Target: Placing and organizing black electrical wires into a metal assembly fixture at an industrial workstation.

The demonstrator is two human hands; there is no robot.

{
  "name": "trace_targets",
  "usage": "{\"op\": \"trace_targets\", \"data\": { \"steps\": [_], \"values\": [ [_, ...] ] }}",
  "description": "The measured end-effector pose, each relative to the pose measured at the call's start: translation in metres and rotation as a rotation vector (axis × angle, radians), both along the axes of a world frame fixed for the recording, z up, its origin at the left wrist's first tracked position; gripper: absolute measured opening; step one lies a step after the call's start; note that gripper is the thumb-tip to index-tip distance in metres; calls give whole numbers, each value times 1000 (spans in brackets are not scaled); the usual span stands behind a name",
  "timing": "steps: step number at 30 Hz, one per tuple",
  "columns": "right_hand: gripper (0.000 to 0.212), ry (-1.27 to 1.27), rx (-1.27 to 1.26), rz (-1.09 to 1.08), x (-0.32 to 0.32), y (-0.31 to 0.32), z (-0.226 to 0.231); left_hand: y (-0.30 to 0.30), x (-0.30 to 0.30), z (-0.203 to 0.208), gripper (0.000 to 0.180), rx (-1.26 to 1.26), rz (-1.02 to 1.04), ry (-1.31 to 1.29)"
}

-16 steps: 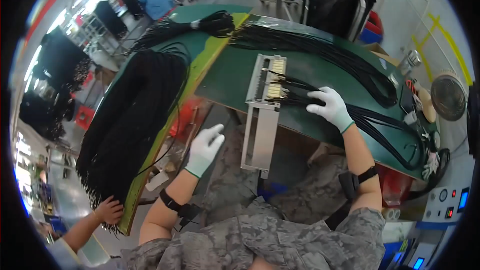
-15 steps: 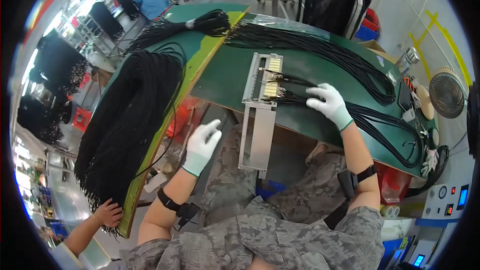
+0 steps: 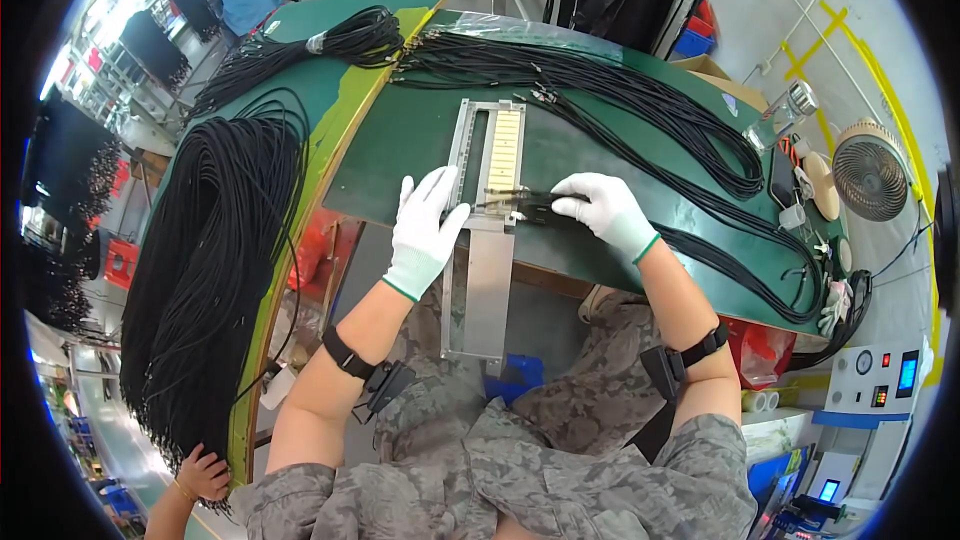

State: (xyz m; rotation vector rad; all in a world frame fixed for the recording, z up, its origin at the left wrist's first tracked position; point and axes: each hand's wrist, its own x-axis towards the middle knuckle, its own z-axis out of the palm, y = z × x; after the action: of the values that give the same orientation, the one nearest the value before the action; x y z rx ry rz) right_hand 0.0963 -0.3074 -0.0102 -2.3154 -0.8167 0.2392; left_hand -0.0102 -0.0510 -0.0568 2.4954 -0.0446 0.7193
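On the green table stands a metal fixture (image 3: 481, 285) with a row of cream blocks (image 3: 508, 145). My right hand (image 3: 608, 212), in a white glove, pinches a few black cables (image 3: 540, 208) whose ends reach the fixture's near blocks. At the fixture's left rail is my left hand (image 3: 424, 228), also gloved, its fingers spread and its thumb close to the cable ends. Whether that thumb touches the cable ends I cannot tell. The far blocks hold no cables. A looped bunch of black cables (image 3: 650, 172) runs from beyond the fixture toward the right.
A thick black cable bundle (image 3: 215, 240) hangs over the yellow-edged board (image 3: 330, 155) at left; another person's hand (image 3: 203, 473) touches its lower end. More cables (image 3: 590, 70) lie at the back. A small fan (image 3: 875, 175) and a glass jar (image 3: 785, 112) stand at right.
My left hand has moved up to the fixture. My right hand has come closer to its near end, now pinching cables there. Cables have left the upper blocks. The whole view has shifted.
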Motion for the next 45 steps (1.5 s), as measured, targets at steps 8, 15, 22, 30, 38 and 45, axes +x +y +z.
{"op": "trace_targets", "data": {
  "steps": [8, 15, 22, 30, 38, 45],
  "values": [
    [20, -413, 107, 117, 22, 3, 10, -3, -2, -4, 45, 50, -95, -57],
    [15, -409, -155, 216, -1, 11, -3, -7, 0, -2, 34, -37, -102, -41],
    [13, -428, 99, 155, -23, 31, -2, -16, -7, 14, 18, -174, -81, -19],
    [16, -307, 142, 173, -41, 46, -1, -23, -2, 19, 9, -245, -141, -51],
    [7, 149, 288, 56, -31, 22, 11, 0, -3, 9, 16, -358, -52, -21],
    [9, -424, 74, 104, -26, 23, -2, -5, -14, 9, 51, -33, 5, 3]
  ]
}}
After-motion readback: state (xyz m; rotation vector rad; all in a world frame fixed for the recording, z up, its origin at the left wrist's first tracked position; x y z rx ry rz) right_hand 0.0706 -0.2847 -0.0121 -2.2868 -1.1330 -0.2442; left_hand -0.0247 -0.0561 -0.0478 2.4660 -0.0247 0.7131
